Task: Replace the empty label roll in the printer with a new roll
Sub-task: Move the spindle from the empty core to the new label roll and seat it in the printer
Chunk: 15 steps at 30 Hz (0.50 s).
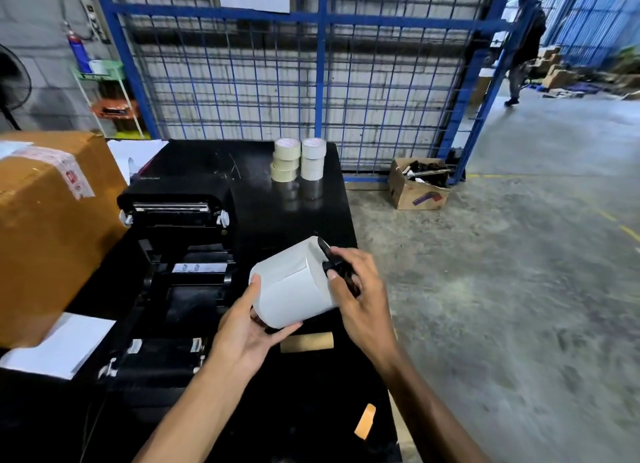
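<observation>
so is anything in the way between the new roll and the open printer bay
Nothing visible. The new label roll, held in the left hand and right hand, is just right of the open printer. The empty core lies on the table nearer the person, off that path.

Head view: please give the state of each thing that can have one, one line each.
Black label printer: lid open, roll bay empty.
White label roll: full, held above the table.
Brown cardboard core: bare, lying on the black table.
Left hand: grips the roll's end.
Right hand: holds a black part at the roll's other end.
</observation>
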{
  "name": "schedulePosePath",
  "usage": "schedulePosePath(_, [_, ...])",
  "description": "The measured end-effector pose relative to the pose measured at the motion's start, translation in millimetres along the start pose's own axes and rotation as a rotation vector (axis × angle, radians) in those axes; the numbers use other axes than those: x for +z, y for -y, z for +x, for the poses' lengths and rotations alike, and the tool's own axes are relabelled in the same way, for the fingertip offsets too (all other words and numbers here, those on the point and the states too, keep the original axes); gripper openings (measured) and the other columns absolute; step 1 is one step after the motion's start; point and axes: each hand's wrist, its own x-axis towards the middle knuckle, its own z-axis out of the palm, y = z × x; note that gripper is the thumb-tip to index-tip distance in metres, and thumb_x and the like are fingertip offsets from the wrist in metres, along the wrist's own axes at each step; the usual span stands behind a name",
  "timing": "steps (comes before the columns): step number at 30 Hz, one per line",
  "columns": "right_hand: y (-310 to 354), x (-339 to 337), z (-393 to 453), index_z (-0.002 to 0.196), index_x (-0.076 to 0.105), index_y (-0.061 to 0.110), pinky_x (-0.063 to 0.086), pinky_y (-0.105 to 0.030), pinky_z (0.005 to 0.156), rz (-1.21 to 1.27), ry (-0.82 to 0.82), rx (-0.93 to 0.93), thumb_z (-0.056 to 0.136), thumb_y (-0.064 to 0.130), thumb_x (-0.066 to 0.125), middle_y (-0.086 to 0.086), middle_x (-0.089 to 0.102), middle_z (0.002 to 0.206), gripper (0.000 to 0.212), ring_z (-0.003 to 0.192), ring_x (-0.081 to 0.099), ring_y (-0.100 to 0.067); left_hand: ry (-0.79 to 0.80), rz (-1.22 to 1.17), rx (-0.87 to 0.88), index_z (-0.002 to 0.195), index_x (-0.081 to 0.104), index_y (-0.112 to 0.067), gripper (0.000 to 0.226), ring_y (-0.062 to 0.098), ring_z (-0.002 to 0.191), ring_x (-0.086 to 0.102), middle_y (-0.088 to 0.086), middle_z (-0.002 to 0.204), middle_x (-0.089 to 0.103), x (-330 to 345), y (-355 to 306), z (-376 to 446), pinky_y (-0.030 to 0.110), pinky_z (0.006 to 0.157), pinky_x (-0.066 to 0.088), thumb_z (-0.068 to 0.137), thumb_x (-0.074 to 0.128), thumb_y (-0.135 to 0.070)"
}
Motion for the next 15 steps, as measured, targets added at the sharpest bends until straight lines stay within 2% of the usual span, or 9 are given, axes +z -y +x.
schedulePosePath(1, [0, 4, -2, 0.127, 0.058, 0.021, 0.043, -0.013, 0.089, 0.006, 0.013, 0.020, 0.092, 0.012, 0.055, 0.002, 0.056, 0.125, 0.036, 0.116, 0.053, -0.006, -0.003, 0.003, 0.001, 0.120, 0.061, -0.011, 0.061, 0.037, 0.113, 0.061, 0.017, 0.122, 0.064, 2, 0, 1, 0.055, 0.070, 0.056, 0.068, 0.072, -0.041])
schedulePosePath(3, [-1, 10, -6, 0.133, 0.049, 0.034, 0.041, -0.010, 0.092, 0.023, 0.025, 0.080, 0.095, 0.022, 0.051, 0.008, 0.052, 0.133, 0.040, 0.122, 0.048, 0.000, -0.018, 0.007, 0.012, 0.121, 0.060, -0.011, 0.061, 0.038, 0.113, 0.061, 0.018, 0.123, 0.064, 4, -1, 1, 0.056, 0.072, 0.056, 0.069, 0.072, -0.040])
schedulePosePath(5, [-3, 14, -9, 0.135, 0.037, 0.049, 0.040, -0.016, 0.098, 0.016, 0.047, 0.112, 0.095, 0.038, 0.048, 0.016, 0.043, 0.139, 0.043, 0.126, 0.041, 0.005, -0.042, 0.024, 0.039, 0.120, 0.060, -0.010, 0.050, 0.039, 0.113, 0.060, 0.019, 0.123, 0.063, 7, -2, 2, 0.057, 0.074, 0.056, 0.078, 0.070, -0.036])
schedulePosePath(7, [-1, 19, -11, 0.136, 0.029, 0.058, 0.040, -0.025, 0.104, -0.021, 0.064, 0.105, 0.090, 0.056, 0.042, 0.015, 0.034, 0.144, 0.048, 0.134, 0.035, -0.002, -0.058, 0.063, 0.097, 0.114, 0.062, -0.008, 0.037, 0.039, 0.110, 0.062, 0.019, 0.119, 0.065, 11, -3, 1, 0.060, 0.078, 0.055, 0.085, 0.067, -0.031])
schedulePosePath(8, [-1, 23, -12, 0.137, 0.027, 0.059, 0.037, -0.020, 0.105, -0.030, 0.064, 0.118, 0.086, 0.063, 0.039, 0.011, 0.030, 0.148, 0.053, 0.139, 0.030, -0.006, -0.064, 0.089, 0.135, 0.109, 0.064, -0.008, 0.030, 0.038, 0.104, 0.063, 0.018, 0.114, 0.066, 13, -3, 0, 0.062, 0.081, 0.053, 0.087, 0.066, -0.028])
schedulePosePath(10, [1, 30, -13, 0.140, 0.024, 0.057, 0.026, 0.004, 0.095, -0.028, 0.044, 0.171, 0.079, 0.070, 0.036, 0.006, 0.024, 0.154, 0.063, 0.144, 0.017, -0.006, -0.075, 0.144, 0.224, 0.096, 0.065, -0.009, 0.018, 0.033, 0.090, 0.066, 0.015, 0.099, 0.069, 19, -4, -3, 0.061, 0.085, 0.051, 0.087, 0.066, -0.025])
schedulePosePath(11, [2, 33, -13, 0.141, 0.023, 0.056, 0.024, 0.008, 0.090, -0.005, 0.026, 0.199, 0.077, 0.072, 0.036, 0.004, 0.026, 0.154, 0.067, 0.143, 0.019, -0.005, -0.075, 0.175, 0.265, 0.093, 0.065, -0.010, 0.016, 0.029, 0.086, 0.066, 0.013, 0.094, 0.069, 23, -4, -5, 0.058, 0.084, 0.052, 0.087, 0.066, -0.024])
schedulePosePath(12, [1, 37, -12, 0.140, 0.024, 0.056, 0.029, 0.005, 0.090, 0.040, 0.001, 0.221, 0.076, 0.074, 0.038, 0.003, 0.033, 0.151, 0.068, 0.140, 0.029, -0.006, -0.079, 0.202, 0.297, 0.095, 0.065, -0.009, 0.017, 0.027, 0.084, 0.066, 0.012, 0.091, 0.069, 26, -3, -6, 0.054, 0.081, 0.053, 0.087, 0.067, -0.024])
schedulePosePath(15, [-1, 41, -10, 0.138, 0.034, 0.050, 0.052, -0.019, 0.082, 0.202, -0.088, 0.256, 0.081, 0.069, 0.047, 0.008, 0.056, 0.129, 0.061, 0.110, 0.059, -0.001, -0.104, 0.264, 0.343, 0.102, 0.063, -0.007, 0.024, 0.022, 0.078, 0.066, 0.010, 0.087, 0.069, 35, -2, -8, 0.043, 0.071, 0.056, 0.086, 0.067, -0.024])
